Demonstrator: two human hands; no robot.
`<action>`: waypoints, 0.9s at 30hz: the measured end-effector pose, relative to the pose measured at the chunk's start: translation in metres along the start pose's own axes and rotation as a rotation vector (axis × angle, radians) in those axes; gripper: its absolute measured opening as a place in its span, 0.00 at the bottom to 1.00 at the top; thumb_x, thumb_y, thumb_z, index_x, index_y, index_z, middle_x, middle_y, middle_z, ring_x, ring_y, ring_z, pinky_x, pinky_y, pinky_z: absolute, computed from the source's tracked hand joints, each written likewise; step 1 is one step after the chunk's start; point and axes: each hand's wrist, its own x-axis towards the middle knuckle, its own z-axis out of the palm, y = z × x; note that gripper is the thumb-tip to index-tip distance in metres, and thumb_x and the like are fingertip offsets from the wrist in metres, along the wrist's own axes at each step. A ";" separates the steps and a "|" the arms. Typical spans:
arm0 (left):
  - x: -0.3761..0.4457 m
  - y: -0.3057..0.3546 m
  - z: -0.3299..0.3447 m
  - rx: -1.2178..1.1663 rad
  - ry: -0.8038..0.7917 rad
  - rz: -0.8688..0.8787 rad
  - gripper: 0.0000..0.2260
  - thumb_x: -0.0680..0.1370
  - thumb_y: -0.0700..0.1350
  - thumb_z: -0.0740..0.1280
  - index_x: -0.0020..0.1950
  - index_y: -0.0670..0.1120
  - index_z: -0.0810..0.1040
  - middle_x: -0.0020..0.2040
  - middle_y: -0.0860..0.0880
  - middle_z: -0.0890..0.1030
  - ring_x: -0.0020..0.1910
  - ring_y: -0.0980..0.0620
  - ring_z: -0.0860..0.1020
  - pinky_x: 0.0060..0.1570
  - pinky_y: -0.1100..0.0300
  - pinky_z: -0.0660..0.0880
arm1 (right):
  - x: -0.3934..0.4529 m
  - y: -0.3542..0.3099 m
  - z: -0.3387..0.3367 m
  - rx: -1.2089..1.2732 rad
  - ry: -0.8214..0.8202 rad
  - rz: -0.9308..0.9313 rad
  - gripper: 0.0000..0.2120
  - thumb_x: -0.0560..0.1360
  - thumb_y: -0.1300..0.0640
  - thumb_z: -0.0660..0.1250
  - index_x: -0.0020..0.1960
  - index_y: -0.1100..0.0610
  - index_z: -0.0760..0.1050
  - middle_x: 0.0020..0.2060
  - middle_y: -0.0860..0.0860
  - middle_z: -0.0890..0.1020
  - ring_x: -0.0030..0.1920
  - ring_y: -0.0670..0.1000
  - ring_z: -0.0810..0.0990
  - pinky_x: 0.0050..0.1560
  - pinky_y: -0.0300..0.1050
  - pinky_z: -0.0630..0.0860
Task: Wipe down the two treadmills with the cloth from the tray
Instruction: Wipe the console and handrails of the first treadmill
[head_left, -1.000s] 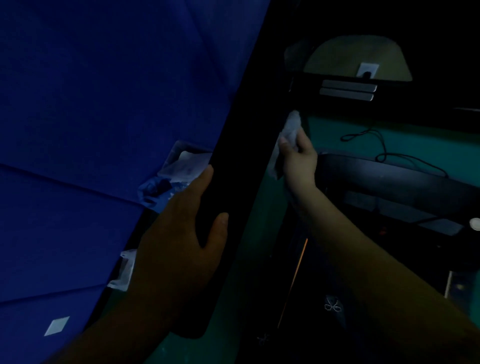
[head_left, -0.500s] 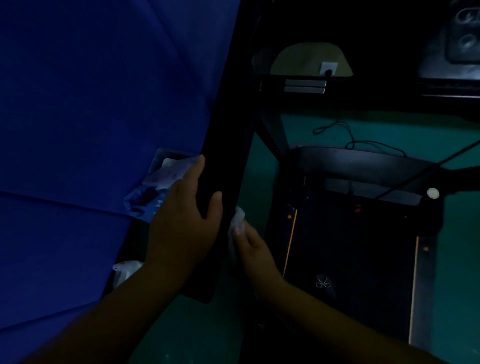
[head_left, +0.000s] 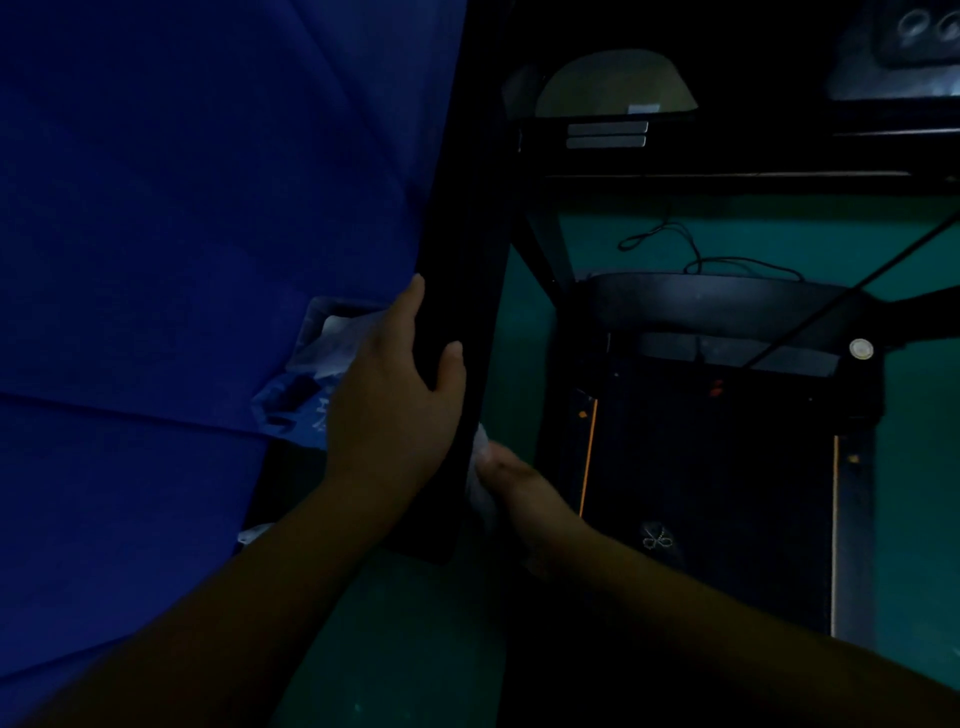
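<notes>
A blue fabric surface (head_left: 171, 218) fills the left side of the view, with a seam line running across its lower part. A green floor (head_left: 909, 249) lies beneath and beside the equipment. A thin black cable (head_left: 691, 249) loops loosely on the floor at the far end. A pale dome-shaped object (head_left: 613, 83) sits at the top of the view, with two light horizontal bars (head_left: 607, 135) just below it. A small round white disc (head_left: 861, 348) shows at right. Lighting is very dim; finer detail cannot be determined.
</notes>
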 end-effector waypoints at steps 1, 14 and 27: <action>0.000 0.000 0.000 -0.002 0.000 0.001 0.27 0.79 0.54 0.60 0.76 0.56 0.55 0.74 0.51 0.65 0.69 0.56 0.66 0.63 0.62 0.64 | 0.002 -0.002 0.001 0.016 -0.005 -0.007 0.10 0.81 0.53 0.58 0.56 0.57 0.74 0.47 0.56 0.79 0.45 0.51 0.77 0.48 0.44 0.73; -0.002 0.000 -0.003 -0.036 -0.024 -0.030 0.26 0.80 0.55 0.58 0.76 0.59 0.53 0.72 0.48 0.67 0.67 0.50 0.68 0.60 0.58 0.66 | -0.003 -0.003 0.002 -0.250 0.139 -0.022 0.12 0.83 0.52 0.55 0.46 0.51 0.75 0.38 0.50 0.79 0.38 0.47 0.78 0.37 0.36 0.72; -0.004 -0.001 -0.002 -0.054 -0.011 -0.055 0.26 0.80 0.56 0.58 0.76 0.59 0.54 0.72 0.51 0.67 0.67 0.55 0.66 0.59 0.65 0.61 | -0.015 -0.053 0.003 -0.403 0.217 -0.292 0.11 0.82 0.57 0.57 0.63 0.53 0.67 0.51 0.49 0.78 0.49 0.43 0.78 0.48 0.32 0.74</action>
